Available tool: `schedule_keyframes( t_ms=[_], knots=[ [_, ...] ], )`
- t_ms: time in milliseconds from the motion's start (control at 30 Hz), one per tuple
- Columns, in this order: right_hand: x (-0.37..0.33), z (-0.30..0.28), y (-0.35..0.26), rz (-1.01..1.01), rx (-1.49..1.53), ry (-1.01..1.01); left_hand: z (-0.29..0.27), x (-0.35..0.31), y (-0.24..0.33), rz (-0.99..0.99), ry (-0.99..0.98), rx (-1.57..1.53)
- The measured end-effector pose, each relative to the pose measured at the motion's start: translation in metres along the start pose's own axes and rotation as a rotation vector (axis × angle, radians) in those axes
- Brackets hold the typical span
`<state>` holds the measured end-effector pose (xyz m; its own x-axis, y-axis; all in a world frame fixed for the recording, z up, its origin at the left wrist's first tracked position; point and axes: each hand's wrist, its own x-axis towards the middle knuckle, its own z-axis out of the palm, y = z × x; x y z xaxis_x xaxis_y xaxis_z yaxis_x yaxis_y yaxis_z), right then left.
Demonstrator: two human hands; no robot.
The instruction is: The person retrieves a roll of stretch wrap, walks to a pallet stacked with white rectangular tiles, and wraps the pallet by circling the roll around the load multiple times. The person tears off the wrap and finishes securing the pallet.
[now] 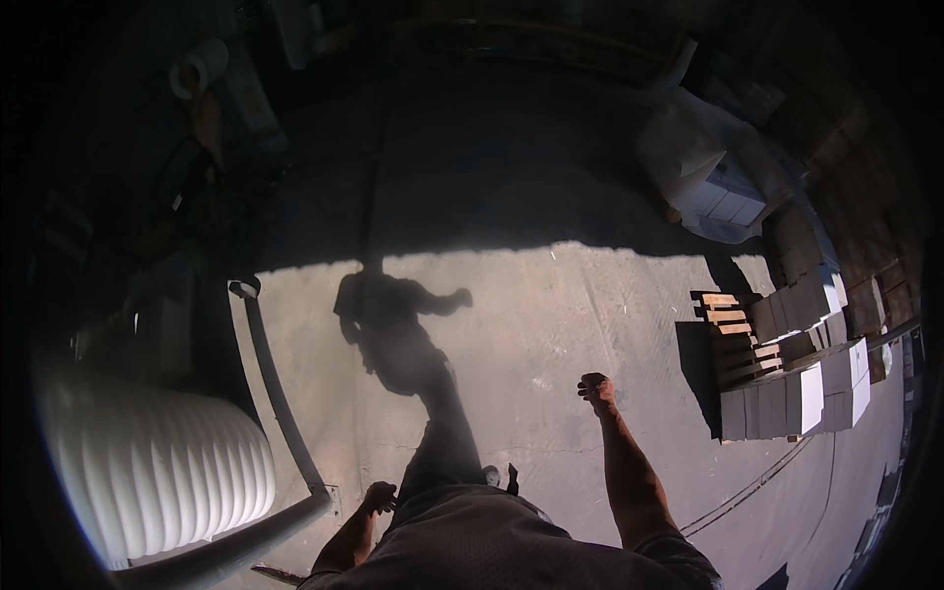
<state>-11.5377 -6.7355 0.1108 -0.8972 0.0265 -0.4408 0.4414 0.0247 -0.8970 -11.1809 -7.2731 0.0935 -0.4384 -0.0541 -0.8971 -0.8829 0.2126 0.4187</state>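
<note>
A cylinder is placed at the lower left, with a bar set along its lower side. Boxes are stacked at the right beside pallet slats; more boxes are placed above them. A shadow is cast on the floor left of centre. Between shadow and pallet, the right hand is held; the left hand is positioned lower, right of the cylinder.
</note>
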Motion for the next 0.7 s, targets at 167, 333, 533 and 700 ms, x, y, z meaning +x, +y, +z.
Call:
schedule_keyframes(
  t_ms=[167,333,533,700],
  knots=[
    [0.165,0.095,-0.127,-0.123,0.207,-0.03,-0.093,0.138,0.124,0.098,-0.025,0.104],
    [0.178,0.161,-0.117,0.248,0.077,-0.043,-0.204,0.205,0.324,-0.079,0.108,-0.169],
    [0.226,0.192,-0.098,0.597,-0.944,-0.383,-0.315,0.273,0.55,0.262,0.328,-0.393],
    [0.415,0.229,-0.151,0.625,-0.935,-0.385,-0.361,0.343,0.629,0.26,0.239,-0.501]
  ],
)
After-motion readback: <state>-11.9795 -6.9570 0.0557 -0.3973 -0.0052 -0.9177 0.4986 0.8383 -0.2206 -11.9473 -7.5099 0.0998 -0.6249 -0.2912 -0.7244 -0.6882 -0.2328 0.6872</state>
